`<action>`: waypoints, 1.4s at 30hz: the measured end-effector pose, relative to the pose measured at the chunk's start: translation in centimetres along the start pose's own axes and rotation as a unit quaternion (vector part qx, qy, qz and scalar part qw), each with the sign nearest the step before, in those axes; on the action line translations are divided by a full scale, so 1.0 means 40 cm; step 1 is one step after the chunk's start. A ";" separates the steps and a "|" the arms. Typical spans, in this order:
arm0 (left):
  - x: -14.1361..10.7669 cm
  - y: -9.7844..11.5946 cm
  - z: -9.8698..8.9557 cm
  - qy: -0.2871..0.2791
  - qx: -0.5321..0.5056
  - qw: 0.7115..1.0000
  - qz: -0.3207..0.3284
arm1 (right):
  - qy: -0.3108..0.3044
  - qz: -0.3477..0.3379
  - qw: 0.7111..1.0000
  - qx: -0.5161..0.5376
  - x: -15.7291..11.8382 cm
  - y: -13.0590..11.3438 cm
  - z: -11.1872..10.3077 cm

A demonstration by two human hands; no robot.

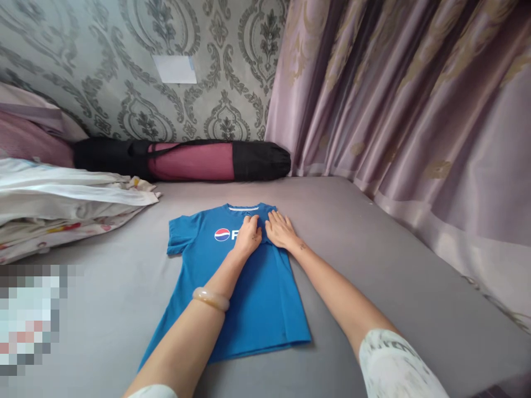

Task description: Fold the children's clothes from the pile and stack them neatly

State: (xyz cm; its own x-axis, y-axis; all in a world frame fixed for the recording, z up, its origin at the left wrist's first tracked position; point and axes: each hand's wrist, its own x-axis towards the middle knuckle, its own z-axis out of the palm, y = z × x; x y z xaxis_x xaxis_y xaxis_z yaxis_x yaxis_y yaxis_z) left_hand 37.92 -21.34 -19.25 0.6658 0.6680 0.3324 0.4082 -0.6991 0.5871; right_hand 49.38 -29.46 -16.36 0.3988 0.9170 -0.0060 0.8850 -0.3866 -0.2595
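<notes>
A blue T-shirt (253,304) lies spread front side up, with a round red, white and blue logo and white lettering on its chest. Its left sleeve is laid out to the side, while the right side is folded inward along a lengthwise crease. Just below the collar, my left hand (249,235) is closed with its fingers curled onto the fabric, covering most of the lettering. My right hand (281,229) rests flat beside it on the folded shoulder edge, fingers stretched out. A pale bangle (211,298) circles my left wrist.
The shirt lies on a grey sheet (352,276). A long black and maroon bag (191,161) lies along the patterned wall. Heaped white and floral bedding (62,204) is at the left. Purple curtains (398,99) hang along the right. A blurred patch (29,315) covers something lower left.
</notes>
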 end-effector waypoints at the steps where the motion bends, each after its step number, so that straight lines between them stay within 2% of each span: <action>1: -0.001 0.004 -0.001 -0.007 0.013 1.000 -0.012 | -0.001 0.004 1.000 -0.002 0.014 0.000 -0.001; 8: -0.002 0.035 -0.023 -0.039 0.075 0.994 -0.070 | 0.016 0.029 0.999 -0.020 0.090 -0.001 0.016; 13: 0.006 0.034 -0.033 -0.051 0.076 0.992 -0.082 | 0.040 0.033 0.998 -0.019 0.097 0.001 0.029; 16: 0.014 0.024 -0.037 -0.048 0.062 0.993 -0.085 | 0.020 0.018 1.000 0.002 0.091 0.008 0.013; 21: 0.027 0.004 -0.038 -0.045 0.035 0.995 -0.076 | 0.001 -0.009 1.000 0.030 0.011 0.003 -0.012; 25: 0.033 -0.003 -0.035 -0.032 0.003 0.995 -0.090 | -0.025 -0.026 0.999 0.024 -0.077 -0.022 0.005; 29: 0.030 -0.004 -0.035 -0.022 -0.004 0.995 -0.094 | -0.011 -0.024 1.000 0.002 -0.105 -0.037 0.023; 33: 0.023 -0.010 -0.031 0.011 0.014 0.997 -0.073 | -0.003 -0.032 0.999 0.014 -0.082 -0.028 0.000; 36: 0.022 -0.020 -0.026 0.056 0.047 0.995 -0.067 | 0.032 -0.014 0.999 0.026 -0.046 -0.008 -0.028; 39: 0.028 -0.026 -0.024 0.078 0.071 0.988 -0.114 | 0.074 0.037 0.997 0.004 -0.011 0.015 -0.035; 42: 0.042 -0.020 -0.028 0.056 0.089 0.980 -0.170 | 0.095 0.057 0.994 -0.021 0.011 0.030 -0.022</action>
State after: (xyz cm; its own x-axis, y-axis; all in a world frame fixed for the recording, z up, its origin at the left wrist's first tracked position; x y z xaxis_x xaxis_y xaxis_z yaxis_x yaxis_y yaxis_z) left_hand 38.00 -19.38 -18.33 0.4039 0.8868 0.2244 0.7041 -0.4580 0.5427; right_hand 50.83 -29.60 -15.82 0.5314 0.8335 0.1515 0.8394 -0.4939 -0.2269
